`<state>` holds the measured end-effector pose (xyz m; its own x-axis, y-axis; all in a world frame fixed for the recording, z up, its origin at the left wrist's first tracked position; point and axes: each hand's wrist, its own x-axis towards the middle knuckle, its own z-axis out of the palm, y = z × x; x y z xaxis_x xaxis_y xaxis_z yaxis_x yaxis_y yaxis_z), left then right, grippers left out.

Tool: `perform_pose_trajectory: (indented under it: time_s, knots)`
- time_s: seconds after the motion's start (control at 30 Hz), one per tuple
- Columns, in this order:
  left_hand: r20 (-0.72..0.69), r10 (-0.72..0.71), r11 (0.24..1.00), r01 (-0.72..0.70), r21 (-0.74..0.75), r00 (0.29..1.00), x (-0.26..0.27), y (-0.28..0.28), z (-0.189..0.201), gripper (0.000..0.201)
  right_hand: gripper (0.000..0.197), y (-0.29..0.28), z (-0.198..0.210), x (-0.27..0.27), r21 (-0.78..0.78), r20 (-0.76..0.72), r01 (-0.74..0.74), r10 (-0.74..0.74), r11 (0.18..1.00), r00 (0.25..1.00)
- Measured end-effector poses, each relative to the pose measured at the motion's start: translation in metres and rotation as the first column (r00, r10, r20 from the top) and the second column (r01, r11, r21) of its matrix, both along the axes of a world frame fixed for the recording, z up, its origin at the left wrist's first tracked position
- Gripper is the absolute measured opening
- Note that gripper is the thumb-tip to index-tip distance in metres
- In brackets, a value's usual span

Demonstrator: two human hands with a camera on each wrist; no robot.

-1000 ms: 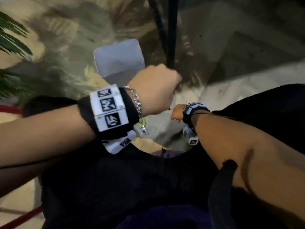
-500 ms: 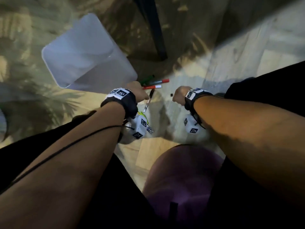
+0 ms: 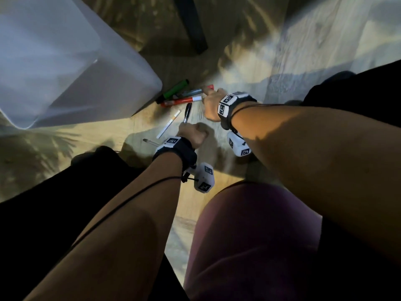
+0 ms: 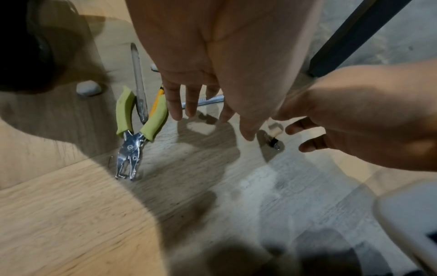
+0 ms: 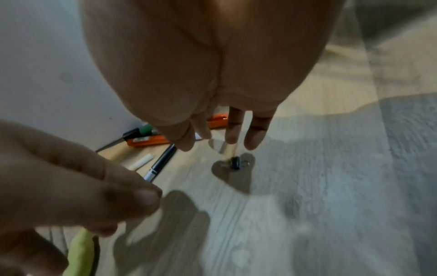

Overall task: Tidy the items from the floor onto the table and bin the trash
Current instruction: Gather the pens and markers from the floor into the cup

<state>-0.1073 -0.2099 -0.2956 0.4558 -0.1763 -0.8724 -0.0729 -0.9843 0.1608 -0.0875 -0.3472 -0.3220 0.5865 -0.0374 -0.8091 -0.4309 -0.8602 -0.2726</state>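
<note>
Several markers and pens lie on the wooden floor beside the bin: a green marker (image 3: 173, 91), a red marker (image 3: 182, 101), a black pen (image 3: 187, 112) and a white pen (image 3: 169, 123). My left hand (image 3: 193, 133) hangs over the near end of the black pen, its fingers (image 4: 176, 104) straight and holding nothing. A green-handled punch tool (image 4: 139, 119) and a clear pen (image 4: 139, 84) lie just left of it. My right hand (image 3: 210, 103) hovers by the markers' right ends, its fingers (image 5: 232, 130) spread above a small black item (image 5: 235, 162).
A translucent white bin (image 3: 65, 68) stands at the left, touching the markers. A dark table leg (image 3: 193, 25) rises behind them. A small grey lump (image 4: 88, 89) lies near my dark-clothed knee (image 3: 65, 203). My other knee (image 3: 249, 235) is in front.
I have crouched lower toward the floor. The left arm dropped from in front of me to the pens, and the right hand reached forward to the markers.
</note>
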Motion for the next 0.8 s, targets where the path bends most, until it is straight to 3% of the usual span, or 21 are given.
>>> perform_pose_trajectory:
  time_s: [0.07,0.13,0.17,0.27,0.37,0.47,0.6,0.67,0.8]
  knots:
    - [0.0,0.062,0.998,-0.062,0.018,0.998,-0.004,0.004,-0.005,0.054,0.089,-0.004,0.004,-0.011,-0.013,-0.049,0.052,-0.053,0.999,0.997]
    - [-0.01,0.04,0.999,-0.04,0.022,0.999,-0.007,0.008,-0.015,0.081,0.068,-0.008,0.018,-0.021,-0.064,-0.056,0.023,-0.026,0.998,0.998]
    - [-0.021,0.014,1.0,-0.013,0.024,1.0,-0.009,0.007,-0.017,0.085,0.056,-0.011,0.019,-0.026,-0.096,-0.05,-0.001,-0.004,0.995,0.999]
    - [-0.024,-0.074,0.996,0.074,0.042,0.997,-0.015,0.001,-0.018,0.057,0.038,-0.017,0.015,-0.041,-0.17,0.013,-0.027,0.03,0.985,0.999]
    - [0.059,-0.122,0.992,0.119,0.051,0.991,-0.02,-0.001,-0.022,0.034,0.042,-0.021,0.012,-0.041,-0.182,0.077,-0.041,0.056,0.982,0.995]
    - [0.144,-0.186,0.982,0.178,0.065,0.972,-0.018,-0.004,-0.025,0.045,0.039,-0.025,0.021,-0.038,-0.217,0.22,-0.016,0.065,0.976,0.973]
    - [0.245,-0.071,0.997,0.061,0.047,0.967,-0.018,-0.007,-0.023,0.039,0.03,-0.026,0.027,-0.039,-0.143,0.272,0.17,-0.127,0.975,0.954]
    - [0.259,-0.093,0.995,0.079,0.065,0.961,-0.018,-0.005,-0.025,0.037,0.02,-0.028,0.026,-0.042,-0.078,0.263,0.288,-0.259,0.955,0.93]
    - [0.247,-0.158,0.986,0.142,0.082,0.956,-0.015,-0.002,-0.032,0.046,0.02,-0.031,0.022,-0.051,0.054,0.247,0.542,-0.537,0.839,0.807]
